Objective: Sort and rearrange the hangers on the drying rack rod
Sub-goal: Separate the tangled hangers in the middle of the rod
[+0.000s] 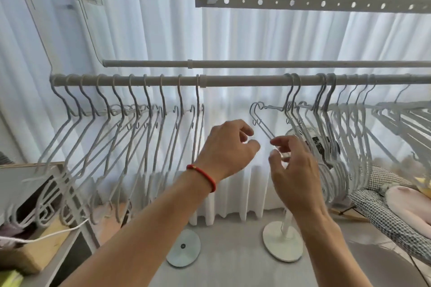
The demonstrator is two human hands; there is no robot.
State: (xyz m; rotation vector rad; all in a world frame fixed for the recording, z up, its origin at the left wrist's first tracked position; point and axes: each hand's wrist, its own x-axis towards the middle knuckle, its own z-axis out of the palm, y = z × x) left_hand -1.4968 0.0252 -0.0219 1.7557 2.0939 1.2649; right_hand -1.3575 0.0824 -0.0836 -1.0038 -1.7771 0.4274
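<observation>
A white rod (233, 80) runs across the rack. Several white wire hangers (130, 123) hang spaced out along its left half. A tighter bunch of hangers (331, 128) hangs on its right half, with a bare stretch of rod between the two groups. The leftmost hanger of the right bunch (261, 121) is swung out to the left. My right hand (296, 170) pinches that hanger's lower wire between index finger and thumb. My left hand (228, 149), with a red cord at the wrist, hovers just left of it, fingers loosely curled and holding nothing.
A second rod (256, 63) runs just behind and above the first, and perforated rack bars (326, 3) hang overhead. White curtains fill the background. Two round stand bases (184, 248) (282, 240) sit on the floor. A shelf (32, 205) is at left, a checked cushion (384, 214) at right.
</observation>
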